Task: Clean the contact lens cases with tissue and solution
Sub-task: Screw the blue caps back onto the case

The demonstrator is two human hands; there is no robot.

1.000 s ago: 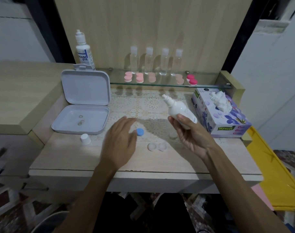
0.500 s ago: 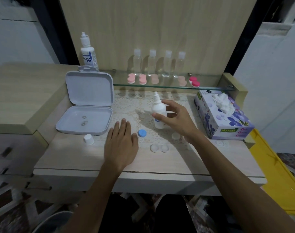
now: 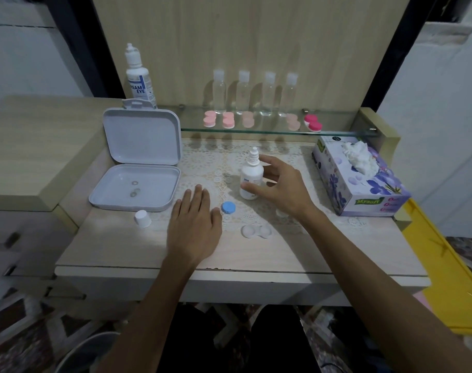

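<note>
Right hand (image 3: 280,187) loosening off the upright small solution bottle (image 3: 251,176) mid-worktop, fingers spread and lightly curled beside it, left hand (image 3: 194,227) flat, fingers straight, by blue cap (image 3: 228,207).

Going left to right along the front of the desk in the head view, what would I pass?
White cap → left hand → blue lid → clear lens case → tissue box.

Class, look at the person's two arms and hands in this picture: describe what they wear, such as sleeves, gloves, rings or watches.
Both arms are bare along all that shows; no sleeve edge appears in the frame. The left hand and right hand wear no gloves. No ring, watch or bracelet shows on the fingers or wrists.
</note>
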